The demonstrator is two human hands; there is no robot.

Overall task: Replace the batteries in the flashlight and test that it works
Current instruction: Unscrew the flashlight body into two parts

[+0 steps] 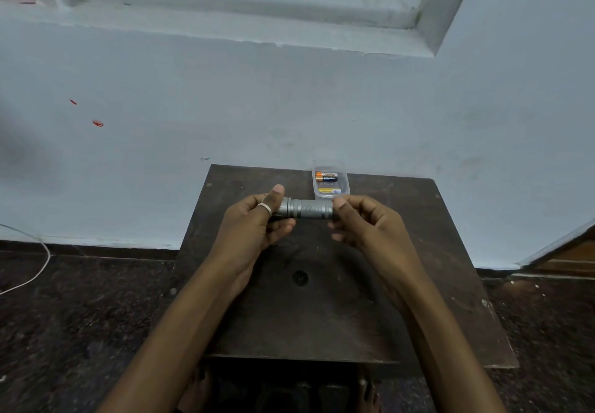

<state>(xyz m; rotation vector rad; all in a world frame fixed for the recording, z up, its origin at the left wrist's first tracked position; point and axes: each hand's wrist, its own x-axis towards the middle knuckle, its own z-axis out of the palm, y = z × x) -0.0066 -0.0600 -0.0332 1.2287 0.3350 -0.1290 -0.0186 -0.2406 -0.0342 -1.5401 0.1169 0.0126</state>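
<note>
Wall (289, 97), pale blue and scuffed, fills the view beyond the fingers, with one white recessed frame (244, 10) set into it above. Below the wall lies one dark speckled stone floor (80, 316), and a single thin white cable (38, 271) loops across it far off to the side of the left hand's fingers.

One dark brown wooden bench (418, 284) stands under both hands, its top worn and dusty. Both forearms reach over it and cover much of its near half.

One clear plastic box (331, 184) sits on the bench just beyond the right hand's fingers. Inside are two black-and-copper batteries (326, 177) lying side by side and one yellow battery (329, 190) nearer the fingers.

One grey knurled metal flashlight (306, 209) is held level above the bench, between the two hands. The left hand (254, 219), wearing one pale ring (266, 208), has its fingers wrapped around the head end. The right hand (363, 219) pinches the tail end between thumb and curled fingers, hiding the end cap.
</note>
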